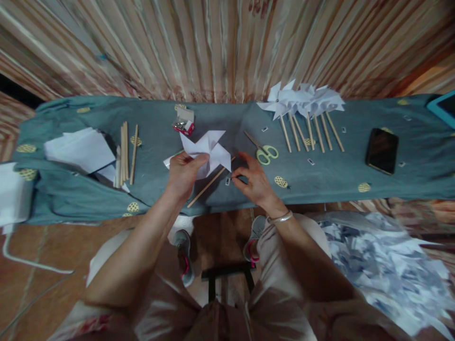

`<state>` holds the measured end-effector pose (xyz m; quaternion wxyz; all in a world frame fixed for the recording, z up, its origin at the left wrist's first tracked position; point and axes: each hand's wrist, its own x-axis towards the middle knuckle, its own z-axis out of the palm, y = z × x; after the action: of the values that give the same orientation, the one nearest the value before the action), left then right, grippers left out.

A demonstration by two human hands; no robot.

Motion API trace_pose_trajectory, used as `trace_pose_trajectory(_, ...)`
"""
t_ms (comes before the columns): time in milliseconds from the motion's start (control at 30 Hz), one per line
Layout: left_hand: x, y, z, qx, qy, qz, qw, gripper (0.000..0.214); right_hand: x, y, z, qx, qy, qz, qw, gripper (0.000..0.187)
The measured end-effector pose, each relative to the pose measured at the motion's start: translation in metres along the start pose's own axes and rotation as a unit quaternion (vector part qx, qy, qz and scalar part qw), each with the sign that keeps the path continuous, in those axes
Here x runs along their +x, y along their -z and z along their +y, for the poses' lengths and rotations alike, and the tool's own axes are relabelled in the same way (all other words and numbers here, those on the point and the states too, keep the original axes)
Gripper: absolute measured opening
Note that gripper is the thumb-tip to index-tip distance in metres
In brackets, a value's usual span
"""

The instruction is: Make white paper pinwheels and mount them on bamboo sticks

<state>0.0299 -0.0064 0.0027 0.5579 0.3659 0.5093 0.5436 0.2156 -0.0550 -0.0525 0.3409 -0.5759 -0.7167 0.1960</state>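
My left hand [185, 173] is closed on a white paper pinwheel [215, 149], its thumb lying over the middle of the folded blades. Below the pinwheel, a thin wooden stick [206, 188] lies slantwise on the cloth. Just right of the stick is my right hand [254, 180], with its thumb and a finger brought together in a pinch. Whatever sits between those fingertips is too small to make out. Green-handled scissors [263, 150] lie beyond my right hand. A small open box of metal pins [184, 122] stands behind the pinwheel.
Finished pinwheels on sticks [305, 102] lie at the back right, left of a black phone [382, 150]. On the left are paper sheets [80, 149] and several loose sticks [124, 151]. A blue patterned cloth [330, 182] covers the table. White paper pieces [391, 270] are heaped at lower right.
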Motion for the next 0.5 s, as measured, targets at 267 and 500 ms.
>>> trace_pose_trajectory(267,-0.003,-0.002,0.0,0.0,0.006,-0.005,1.0,0.01,-0.001,0.013,-0.002,-0.025,0.013,0.025,0.999,0.01)
trace_pose_trajectory(500,-0.005,-0.002,-0.004,-0.005,0.0,-0.027,1.0,0.018,0.001,0.003,-0.01,-0.08,0.018,-0.029,0.996,0.013)
